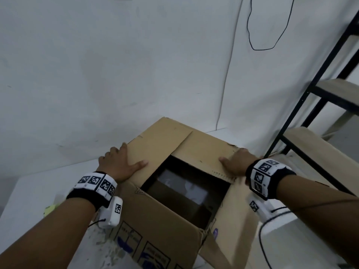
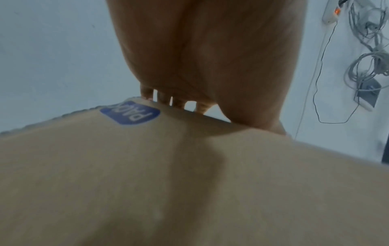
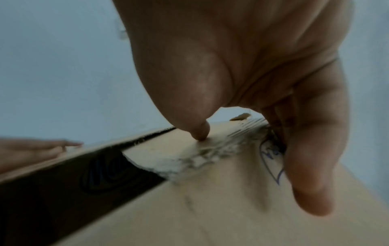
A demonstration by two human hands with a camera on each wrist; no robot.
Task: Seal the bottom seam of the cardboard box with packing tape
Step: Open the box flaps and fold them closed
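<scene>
A brown cardboard box (image 1: 171, 220) stands on a white table, its top open over a dark gap (image 1: 186, 189). My left hand (image 1: 120, 164) holds the left flap (image 1: 159, 140): the thumb lies on top and the fingers bend over its outer edge. In the left wrist view the fingertips (image 2: 164, 99) hook past the flap (image 2: 147, 166) near a blue label (image 2: 130, 112). My right hand (image 1: 237, 162) holds the right flap (image 1: 206, 150). There the thumb (image 3: 200, 131) presses the torn flap (image 3: 168, 153) and the fingers run down the side. No tape is in view.
A black metal shelf with wooden boards (image 1: 320, 123) stands close on the right. The white table (image 1: 38, 200) extends left, with a small yellow-green object (image 1: 49, 209) on it. A white wall rises just behind the box, and cables (image 2: 368, 66) hang there. A pale device (image 1: 291, 239) sits at lower right.
</scene>
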